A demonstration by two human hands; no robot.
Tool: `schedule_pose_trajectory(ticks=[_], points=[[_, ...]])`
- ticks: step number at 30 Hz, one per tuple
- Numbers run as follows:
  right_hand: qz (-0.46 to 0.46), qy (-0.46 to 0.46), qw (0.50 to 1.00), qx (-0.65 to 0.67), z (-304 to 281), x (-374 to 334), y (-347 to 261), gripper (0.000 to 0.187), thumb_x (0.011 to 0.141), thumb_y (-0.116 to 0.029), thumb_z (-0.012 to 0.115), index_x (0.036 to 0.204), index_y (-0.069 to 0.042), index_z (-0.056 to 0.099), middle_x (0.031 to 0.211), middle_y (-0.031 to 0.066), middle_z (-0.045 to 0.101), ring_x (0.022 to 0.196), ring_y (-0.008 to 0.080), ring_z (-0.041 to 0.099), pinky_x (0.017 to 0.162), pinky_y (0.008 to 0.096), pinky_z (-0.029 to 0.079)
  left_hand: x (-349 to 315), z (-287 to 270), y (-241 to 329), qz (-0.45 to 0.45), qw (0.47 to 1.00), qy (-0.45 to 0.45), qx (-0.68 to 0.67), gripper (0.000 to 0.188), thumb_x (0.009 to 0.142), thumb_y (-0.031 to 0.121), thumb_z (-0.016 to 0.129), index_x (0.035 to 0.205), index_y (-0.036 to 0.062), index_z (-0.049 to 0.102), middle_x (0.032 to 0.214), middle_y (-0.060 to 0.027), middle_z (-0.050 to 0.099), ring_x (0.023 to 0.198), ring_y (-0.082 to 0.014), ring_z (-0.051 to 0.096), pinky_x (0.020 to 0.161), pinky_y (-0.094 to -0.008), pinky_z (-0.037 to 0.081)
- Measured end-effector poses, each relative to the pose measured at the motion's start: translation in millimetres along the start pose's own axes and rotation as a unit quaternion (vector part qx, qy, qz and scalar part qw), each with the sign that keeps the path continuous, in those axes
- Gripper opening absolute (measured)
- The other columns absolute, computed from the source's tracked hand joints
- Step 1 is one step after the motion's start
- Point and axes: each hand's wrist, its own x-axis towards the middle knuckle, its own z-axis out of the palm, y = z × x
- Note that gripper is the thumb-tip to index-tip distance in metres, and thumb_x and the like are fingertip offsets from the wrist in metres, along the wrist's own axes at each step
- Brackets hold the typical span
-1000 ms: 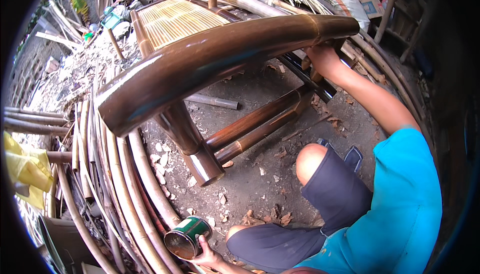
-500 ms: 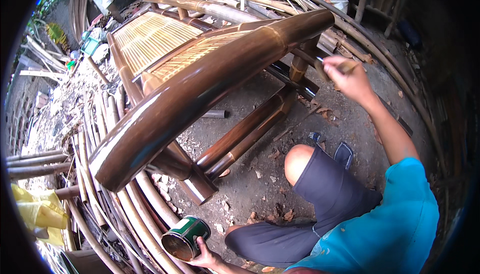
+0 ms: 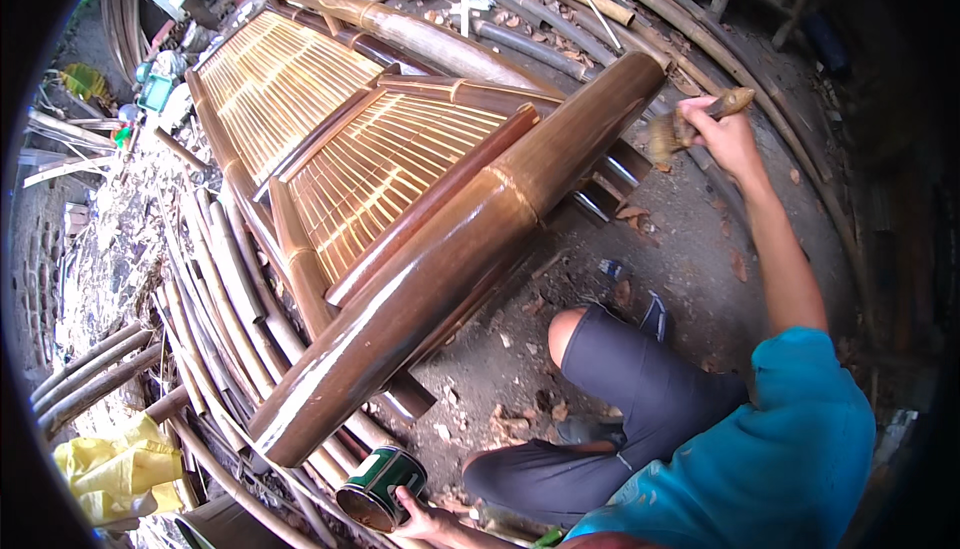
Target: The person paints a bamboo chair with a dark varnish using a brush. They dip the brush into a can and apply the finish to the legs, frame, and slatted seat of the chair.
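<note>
My right hand (image 3: 728,144) is closed round a paintbrush (image 3: 664,139), its brown bristles pointing left and its handle sticking out to the right. The brush is just right of the far end of a thick, glossy brown bamboo rail (image 3: 430,264); I cannot tell whether it touches. That rail belongs to a large bamboo furniture frame with pale slatted panels (image 3: 395,164). Low down, my left hand (image 3: 428,523) grips a green metal can (image 3: 398,472), which is tilted with its open mouth toward the lower left. The can's inside looks brown and dark.
Bamboo poles (image 3: 215,289) lie in piles to the left, and more poles (image 3: 520,44) lie behind the frame. A yellow sheet or bag (image 3: 118,469) is at the lower left. Dry leaves are scattered on the dirt floor (image 3: 680,249). My bent knees are near the frame.
My right hand has lifted the brush up and right, away from the rail's underside. The view has shifted, showing more of the slatted panels. The left hand still holds the can.
</note>
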Motion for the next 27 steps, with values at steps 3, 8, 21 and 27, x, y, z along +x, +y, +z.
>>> schedule_pose_trajectory(ticks=[3, 8, 21, 27], points=[[0.204, -0.061, 0.946, 0.245, 29, 5, -13, 0.018, 0.095, -0.018, 0.067, 0.109, -0.008, 0.072, 0.103, 0.0044, 0.071, 0.084, 0.0131, 0.067, 0.075, 0.0293, 0.056, -5, -3, 50, -0.037, 0.997, 0.039, -0.048, 0.075, 0.084, 0.009, 0.080, 0.146, -0.0060, 0.040, 0.142, -0.0236, 0.052, 0.120, -0.0338, 0.058, 0.104, -0.0481, 0.048], [0.187, -0.135, 0.951, -0.206, -18, -21, 68, 0.015, 0.093, -0.019, 0.066, 0.096, -0.005, 0.071, 0.092, 0.0061, 0.071, 0.081, 0.0182, 0.071, 0.067, 0.0334, 0.057, 5, -34, 128, -0.003, 1.000, 0.022, 0.009, 0.071, 0.085, 0.009, 0.079, 0.144, -0.0068, 0.042, 0.143, -0.0232, 0.051, 0.126, -0.0324, 0.054, 0.107, -0.0466, 0.046], [0.307, -0.257, 0.909, 0.117, -128, -13, -80, 0.020, 0.092, -0.020, 0.070, 0.102, -0.003, 0.071, 0.078, 0.0040, 0.070, 0.060, 0.0114, 0.064, 0.056, 0.0278, 0.052, 27, 11, 382, 0.023, 0.999, -0.007, -0.044, 0.081, 0.079, 0.003, 0.082, 0.148, -0.0002, 0.040, 0.143, -0.0176, 0.051, 0.121, -0.0312, 0.056, 0.105, -0.0467, 0.048], [0.304, -0.369, 0.876, 0.068, -191, -15, -117, 0.025, 0.092, -0.027, 0.072, 0.102, -0.004, 0.072, 0.078, 0.0046, 0.069, 0.061, 0.0119, 0.065, 0.054, 0.0289, 0.052, 10, 42, 469, -0.046, 0.994, -0.033, -0.088, 0.094, 0.070, -0.003, 0.088, 0.149, 0.0010, 0.037, 0.141, -0.0153, 0.050, 0.126, -0.0275, 0.052, 0.111, -0.0418, 0.043]])
